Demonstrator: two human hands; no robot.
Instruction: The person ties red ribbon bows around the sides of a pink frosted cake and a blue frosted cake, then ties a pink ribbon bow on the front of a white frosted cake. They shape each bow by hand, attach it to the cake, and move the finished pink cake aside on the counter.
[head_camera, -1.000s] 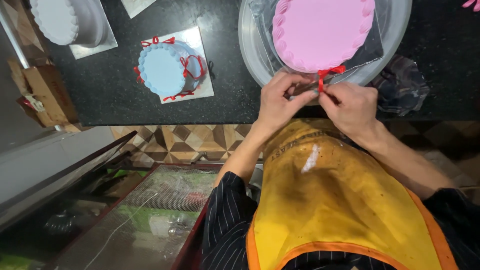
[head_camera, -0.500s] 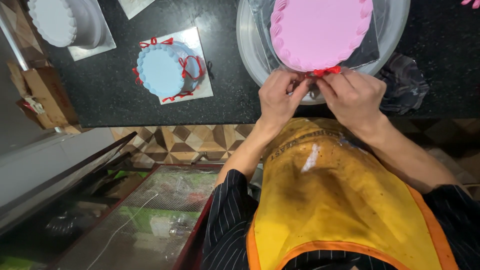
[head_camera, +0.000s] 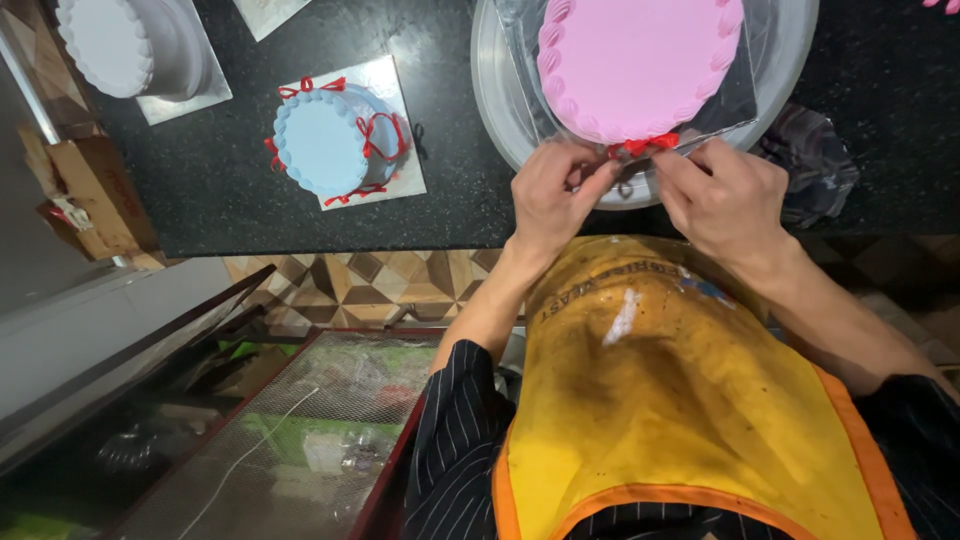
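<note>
Brown cardboard box (head_camera: 85, 190) at the far left edge of the counter (head_camera: 230, 190), partly off it, flaps open; a small white tag sits on its near side. A pale card corner (head_camera: 262, 12) shows at the top edge, cut off by the frame.

Your left hand (head_camera: 552, 195) and right hand (head_camera: 722, 195) meet at the near rim of the pink cake (head_camera: 635, 60). Fingertips of both pinch a small red bow (head_camera: 640, 147) pressed against the cake's lower edge. Both hands closed on the bow, thumbs and forefingers together.

The pink cake stands on a round grey turntable (head_camera: 495, 90), with a clear plastic sheet (head_camera: 735, 95) wrapped up around it. The sheet's loose edge runs right above your right hand's knuckles.

Left of the turntable: blue cake (head_camera: 325, 145) on a square silver board (head_camera: 400, 80), red bows around its side. Farther left, top corner: white cake (head_camera: 110, 40) on its own silver board, well apart from your hands.

Crumpled dark cloth (head_camera: 815, 165) lies just right of your right hand, beside the turntable. Yellow apron (head_camera: 680, 400) with orange trim fills the lower view.
</note>
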